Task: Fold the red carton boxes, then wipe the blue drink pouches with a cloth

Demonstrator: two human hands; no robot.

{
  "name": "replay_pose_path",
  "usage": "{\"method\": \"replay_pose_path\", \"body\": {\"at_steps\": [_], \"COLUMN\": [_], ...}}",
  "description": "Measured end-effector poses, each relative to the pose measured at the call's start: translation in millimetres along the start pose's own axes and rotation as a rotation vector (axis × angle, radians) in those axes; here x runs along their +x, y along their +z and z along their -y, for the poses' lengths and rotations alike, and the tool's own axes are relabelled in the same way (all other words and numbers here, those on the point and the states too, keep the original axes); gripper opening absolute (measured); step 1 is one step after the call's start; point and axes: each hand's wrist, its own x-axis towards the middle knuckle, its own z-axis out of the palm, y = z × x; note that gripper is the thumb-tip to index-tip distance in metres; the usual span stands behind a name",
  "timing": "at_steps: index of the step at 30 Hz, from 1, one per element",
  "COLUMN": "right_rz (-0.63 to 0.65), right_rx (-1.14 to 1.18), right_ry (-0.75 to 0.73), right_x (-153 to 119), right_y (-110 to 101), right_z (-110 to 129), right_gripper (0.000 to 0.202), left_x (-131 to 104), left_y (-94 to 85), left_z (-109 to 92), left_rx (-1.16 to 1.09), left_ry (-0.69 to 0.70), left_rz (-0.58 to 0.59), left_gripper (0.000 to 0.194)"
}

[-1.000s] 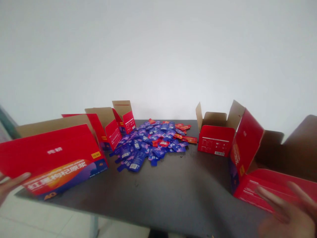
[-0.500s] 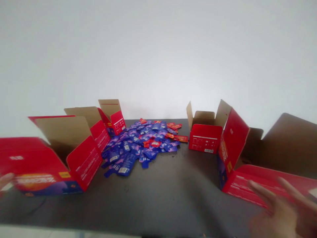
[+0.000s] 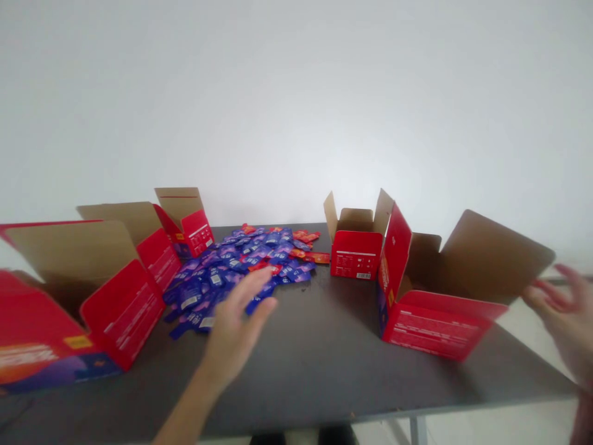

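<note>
A dark table (image 3: 324, 364) holds a heap of blue and red sachets (image 3: 241, 269) at its middle, with open red cartons either side. The left hand (image 3: 236, 327) stretches over the table, fingers spread and holding nothing, its fingertips at the heap's near edge. The right hand (image 3: 563, 315), blurred, is open and empty just beside the flap of the nearest right carton (image 3: 435, 309).

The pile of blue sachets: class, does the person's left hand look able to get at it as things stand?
Probably yes. The left hand is open, stretched over the dark table with its fingertips at the near edge of the pile of blue sachets. Nothing lies between them; the red boxes stand off to the side.
</note>
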Motion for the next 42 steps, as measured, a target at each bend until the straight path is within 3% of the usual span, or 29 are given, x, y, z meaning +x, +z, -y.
{"method": "replay_pose_path", "body": {"at_steps": [2, 3, 5, 7, 10, 13, 17, 21, 24, 26, 28, 29, 32, 35, 37, 38, 39, 42], "right_rz": [0.247, 0.356, 0.489, 0.568, 0.626, 0.568, 0.589, 0.723, 0.747, 0.700, 0.620, 0.586, 0.518, 0.273, 0.053, 0.002, 0.009, 0.291], "right_rx": [0.163, 0.248, 0.367, 0.421, 0.373, 0.233, 0.135, 0.108, 0.129, 0.119, 0.100, 0.094, 0.083, -0.016, -0.180, -0.280, -0.335, -0.541], "right_ry": [0.238, 0.321, 0.355, 0.297, 0.116, 0.044, 0.026, 0.009, 0.036, 0.043, 0.041, 0.036, -0.014, -0.193, -0.418, -0.554, -0.713, -1.143], "right_x": [-10, -18, -36, -54, -78, -95, -115, -141, -154, -154, -149, -145, -131, -123, -123, -126, -128, -136], "right_y": [5, 8, 13, 18, 26, 34, 30, 10, -5, -14, -23, -27, -40, -48, -49, -47, -43, -19], "right_z": [-8, -9, -8, -3, 7, 15, 17, 14, 8, 2, -6, -10, -19, -7, 17, 32, 48, 90], "right_gripper": [0.059, 0.055, 0.052, 0.056, 0.070, 0.072, 0.062, 0.055, 0.053, 0.059, 0.074, 0.082, 0.091, 0.091, 0.084, 0.078, 0.073, 0.056], "left_x": [6, 8, 12, 16, 22, 23, -1, -50, -70, -60, -30, -9, 63, 124, 148, 156, 161, 168], "left_y": [60.0, 88.1, 135.2, 167.9, 194.4, 203.1, 194.0, 162.4, 129.5, 109.4, 97.1, 95.6, 113.1, 156.7, 189.2, 203.4, 215.2, 232.3], "left_z": [2, 2, 1, 0, 2, 7, 15, 12, 11, 17, 25, 28, 25, 10, 1, -1, -2, 1], "left_rx": [-0.127, -0.142, -0.175, -0.214, -0.288, -0.287, -0.122, 0.027, -0.011, -0.041, 0.036, 0.126, 0.661, 0.763, 0.819, 0.844, 0.867, 0.908], "left_ry": [0.051, 0.087, 0.109, 0.086, 0.088, 0.054, -0.021, -0.179, -0.147, -0.059, 0.038, 0.102, 0.412, 0.515, 0.531, 0.528, 0.522, 0.512], "left_rz": [0.281, 0.362, 0.506, 0.576, 0.632, 0.618, 0.468, 0.388, 0.530, 0.578, 0.443, 0.357, 0.277, 0.310, 0.311, 0.315, 0.319, 0.348], "left_gripper": [0.063, 0.068, 0.084, 0.097, 0.097, 0.080, 0.081, 0.070, 0.074, 0.052, 0.027, 0.025, 0.037, 0.057, 0.056, 0.051, 0.045, 0.035]}}
